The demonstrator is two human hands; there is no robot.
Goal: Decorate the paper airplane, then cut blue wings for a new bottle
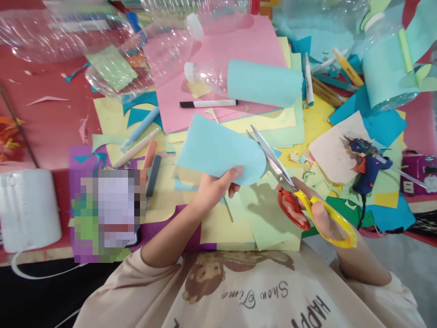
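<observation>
My left hand (218,189) pinches the lower edge of a light blue sheet of paper (218,146), its thumb on top. The sheet's right end is rounded. In my right hand (307,200) is a pair of scissors (273,159) with one red and one yellow handle loop. Their blades are spread apart at the rounded end of the paper, pointing up and left. Beyond the sheet lies a clear plastic bottle (208,75) on its side, wrapped in light blue paper. A black-capped white marker (209,104) lies just in front of it.
A blue glue gun (368,171) rests on pale paper at the right, near a purple box (419,173). Another wrapped bottle (389,68) stands behind it. Clear bottles (68,32) lie at the back left. A white device (29,209) sits left. Paper scraps and markers cover the table.
</observation>
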